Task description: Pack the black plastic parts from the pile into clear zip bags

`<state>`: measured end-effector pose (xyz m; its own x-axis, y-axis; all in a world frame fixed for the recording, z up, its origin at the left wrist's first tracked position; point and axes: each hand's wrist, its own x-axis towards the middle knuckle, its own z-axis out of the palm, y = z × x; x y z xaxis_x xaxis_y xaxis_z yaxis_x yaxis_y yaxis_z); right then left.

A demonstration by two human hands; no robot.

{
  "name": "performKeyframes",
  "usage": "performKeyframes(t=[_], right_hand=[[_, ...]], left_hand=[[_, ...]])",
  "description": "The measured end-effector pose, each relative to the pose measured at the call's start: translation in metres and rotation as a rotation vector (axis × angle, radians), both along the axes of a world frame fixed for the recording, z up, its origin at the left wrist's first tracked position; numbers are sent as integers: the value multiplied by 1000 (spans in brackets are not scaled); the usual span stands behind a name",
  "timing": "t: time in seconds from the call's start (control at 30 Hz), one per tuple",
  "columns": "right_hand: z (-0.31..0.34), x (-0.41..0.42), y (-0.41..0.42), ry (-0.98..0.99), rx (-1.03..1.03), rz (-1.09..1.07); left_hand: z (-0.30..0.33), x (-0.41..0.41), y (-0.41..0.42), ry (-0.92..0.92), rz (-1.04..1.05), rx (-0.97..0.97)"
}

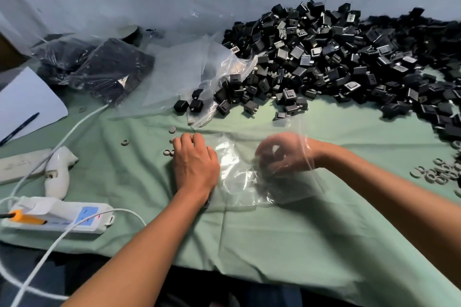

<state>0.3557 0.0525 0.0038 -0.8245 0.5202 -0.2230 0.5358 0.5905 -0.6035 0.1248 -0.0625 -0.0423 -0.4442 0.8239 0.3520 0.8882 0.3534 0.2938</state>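
- Two filled bags (99,70) of dark parts are seen at the far left of the green cloth (274,232), stacked against each other — judged to be finished packs.
- Most of the work is judged left: the pile of black plastic parts (336,57) is spread large across the far right of the cloth, up against the blue backdrop.
- A few loose parts (189,104) are seen spilled at the near edge of the pile, on or beside empty clear bags (189,70) lying crumpled there.
- One clear zip bag (249,174) is being readied between the hands; no parts are seen inside it.
- Left hand (195,161) is laid palm-down on the bag's left edge, fingers bent at the tips, pressing it to the cloth.
- Right hand (282,154) is blurred behind the film — it appears to be inside the bag with fingers curled; whether film is pinched cannot be told.
- Grey rings (439,173) are noted at the right edge.
- No brand, label or writing can be read anywhere.
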Motion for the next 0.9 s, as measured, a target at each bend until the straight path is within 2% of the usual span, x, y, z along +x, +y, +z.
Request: performKeyframes(t=[0.07, 0.1, 0.27, 0.3, 0.37, 0.43, 0.5, 0.57, 0.63, 0.67, 0.8, 0.9], right_hand=[[-5, 1, 1, -66, 322, 16], [-8, 4, -3, -79, 413, 56], [-21, 12, -27, -32, 631, 252], [-22, 8, -30, 4, 601, 278], [-23, -2, -32, 72, 415, 270], [-20, -16, -32, 99, 241, 161], [-16, -31, -30, 70, 172, 45], [-14, -43, -27, 44, 17, -94], [-17, -49, -27, 124, -201, -246], [-20, -49, -29, 182, -187, -271], [-33, -37, -45, 334, 337, -4], [-38, -23, -55, 297, 537, 82]], left_hand=[[0, 0, 0, -3, -2, -3], [0, -1, 0, -4, -1, 0], [1, 0, -1, -7, -23, 25], [1, 1, -1, -14, -24, 29], [3, 1, -2, -26, -24, 32], [3, 2, -3, -28, -24, 32], [4, 2, -3, -30, -21, 32], [4, 2, -3, -31, -20, 32], [4, 2, -2, -30, -27, 38], [4, 2, -2, -31, -32, 41], [3, 0, -2, -42, -34, 39], [2, -1, -3, -42, -60, 40]])
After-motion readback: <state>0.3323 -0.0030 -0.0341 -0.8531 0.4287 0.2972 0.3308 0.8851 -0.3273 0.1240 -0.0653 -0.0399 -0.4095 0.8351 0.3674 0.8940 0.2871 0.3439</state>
